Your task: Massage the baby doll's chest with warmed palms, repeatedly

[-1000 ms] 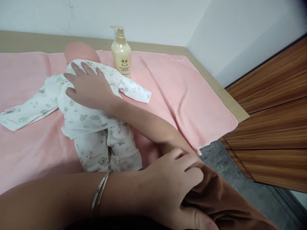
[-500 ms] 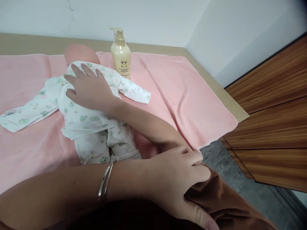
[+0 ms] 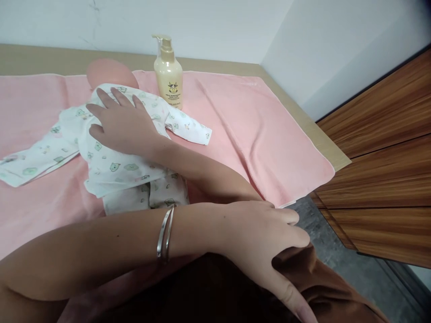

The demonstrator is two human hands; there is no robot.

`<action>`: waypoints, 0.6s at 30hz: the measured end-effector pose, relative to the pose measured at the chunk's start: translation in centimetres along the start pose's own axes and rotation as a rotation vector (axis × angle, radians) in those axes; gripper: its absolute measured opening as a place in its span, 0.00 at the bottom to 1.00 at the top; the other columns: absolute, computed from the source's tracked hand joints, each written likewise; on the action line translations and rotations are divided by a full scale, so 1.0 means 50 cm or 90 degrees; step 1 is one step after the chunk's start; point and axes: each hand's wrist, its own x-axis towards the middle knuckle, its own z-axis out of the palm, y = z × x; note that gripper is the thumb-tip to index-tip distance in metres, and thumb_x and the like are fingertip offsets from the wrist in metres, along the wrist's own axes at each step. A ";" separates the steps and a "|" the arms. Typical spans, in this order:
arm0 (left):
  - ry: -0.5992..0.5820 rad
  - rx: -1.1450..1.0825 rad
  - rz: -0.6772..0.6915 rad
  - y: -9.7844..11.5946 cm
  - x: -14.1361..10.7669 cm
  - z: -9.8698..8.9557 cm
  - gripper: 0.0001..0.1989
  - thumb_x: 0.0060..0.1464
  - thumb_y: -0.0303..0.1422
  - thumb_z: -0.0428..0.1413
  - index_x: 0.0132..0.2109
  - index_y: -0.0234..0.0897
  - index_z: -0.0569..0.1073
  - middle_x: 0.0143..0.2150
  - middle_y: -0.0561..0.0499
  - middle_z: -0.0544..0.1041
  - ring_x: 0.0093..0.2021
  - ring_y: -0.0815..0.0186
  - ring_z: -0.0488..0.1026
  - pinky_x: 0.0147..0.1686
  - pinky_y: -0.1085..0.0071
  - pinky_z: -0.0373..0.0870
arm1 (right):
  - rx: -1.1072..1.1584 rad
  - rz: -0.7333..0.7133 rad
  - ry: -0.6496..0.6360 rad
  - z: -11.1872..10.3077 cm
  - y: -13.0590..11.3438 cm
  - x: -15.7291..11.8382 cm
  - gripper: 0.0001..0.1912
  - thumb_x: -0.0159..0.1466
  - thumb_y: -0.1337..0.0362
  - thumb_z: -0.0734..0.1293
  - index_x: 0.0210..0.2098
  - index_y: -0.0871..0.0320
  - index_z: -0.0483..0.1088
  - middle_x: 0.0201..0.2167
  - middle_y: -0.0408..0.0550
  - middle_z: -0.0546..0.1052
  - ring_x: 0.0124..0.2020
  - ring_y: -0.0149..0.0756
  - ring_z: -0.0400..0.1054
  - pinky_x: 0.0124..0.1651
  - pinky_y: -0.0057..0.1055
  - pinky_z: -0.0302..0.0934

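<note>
A doll lies on a pink towel [image 3: 286,134], wearing a white shirt [image 3: 124,175] and trousers [image 3: 168,193] with green animal prints. Its smooth round head [image 3: 111,72] points to the wall, with no face showing. My right hand [image 3: 123,123] rests flat on the upper part of the shirt, fingers spread. From the left, my left arm with a silver bangle [image 3: 164,233] crosses in front. My left hand [image 3: 259,237] is bent around the brown sleeve [image 3: 299,269] near my right elbow, its thumb stretched downward. The sleeve lies between thumb and curled fingers.
A cream-coloured pump bottle [image 3: 170,83] with a cow label stands on the towel beside the doll's shoulder. The towel covers a light wooden table [image 3: 218,65] against a white wall. Wood-grain panels [image 3: 380,157] stand to the right above a grey floor.
My left hand and forearm have shifted a little right and upward, covering more of the doll's trousers. My right hand stays on the shirt.
</note>
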 end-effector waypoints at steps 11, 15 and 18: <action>-0.075 -0.021 -0.081 0.003 0.022 -0.014 0.35 0.44 0.67 0.54 0.40 0.39 0.66 0.47 0.46 0.73 0.46 0.55 0.74 0.44 0.60 0.72 | -0.011 0.002 0.030 0.002 0.001 -0.002 0.28 0.63 0.60 0.51 0.58 0.55 0.68 0.70 0.53 0.60 0.73 0.52 0.49 0.71 0.57 0.45; -0.054 -0.038 -0.070 -0.003 0.018 -0.004 0.35 0.46 0.68 0.52 0.39 0.40 0.65 0.47 0.48 0.73 0.46 0.56 0.74 0.45 0.60 0.71 | 0.005 -0.004 0.025 0.001 0.003 -0.002 0.27 0.63 0.60 0.52 0.57 0.56 0.68 0.70 0.54 0.60 0.73 0.52 0.49 0.71 0.58 0.45; -0.026 -0.037 -0.050 -0.011 0.015 0.008 0.34 0.47 0.68 0.52 0.39 0.40 0.65 0.45 0.49 0.73 0.45 0.57 0.74 0.44 0.60 0.71 | 0.000 0.001 0.020 0.005 0.000 0.002 0.25 0.65 0.61 0.52 0.57 0.56 0.67 0.71 0.54 0.59 0.73 0.52 0.48 0.72 0.59 0.43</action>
